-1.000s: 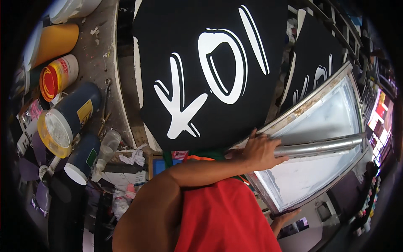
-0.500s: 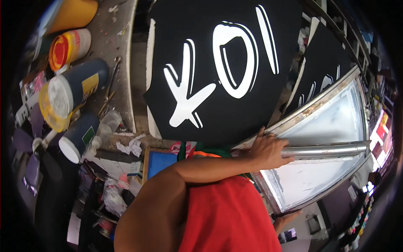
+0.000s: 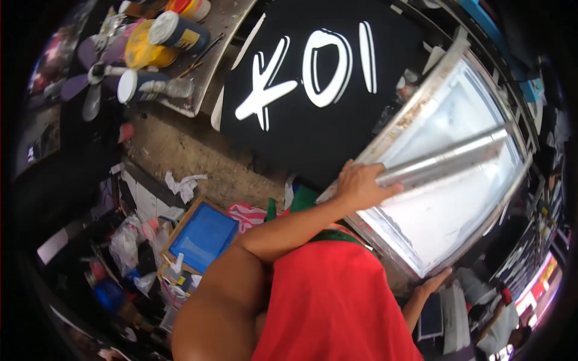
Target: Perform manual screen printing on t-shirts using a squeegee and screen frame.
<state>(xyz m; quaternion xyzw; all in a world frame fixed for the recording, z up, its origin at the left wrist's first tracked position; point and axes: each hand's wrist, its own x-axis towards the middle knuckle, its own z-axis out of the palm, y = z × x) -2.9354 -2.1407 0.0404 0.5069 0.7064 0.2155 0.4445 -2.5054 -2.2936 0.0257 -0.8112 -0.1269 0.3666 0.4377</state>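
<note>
A screen-printing frame with a whitish mesh is held up at a tilt on the right side. My left hand grips its near left edge, fingers spread over the rim. Across the mesh lies a metal squeegee, its near end against that hand. My right hand is at the frame's lower corner, holding it from beneath, with part of the fingers hidden. Beyond the frame, a black cloth panel with white brush-style lettering lies flat.
Paint tubs and a plastic bottle sit on a stained board at the far left, near a fan. A blue screen in a wooden frame stands lower left. Another person is at the lower right.
My view has turned to the right. The frame has swung and tilted further upright in my hands, squeegee still on it. More of my right hand shows at the lower corner.
</note>
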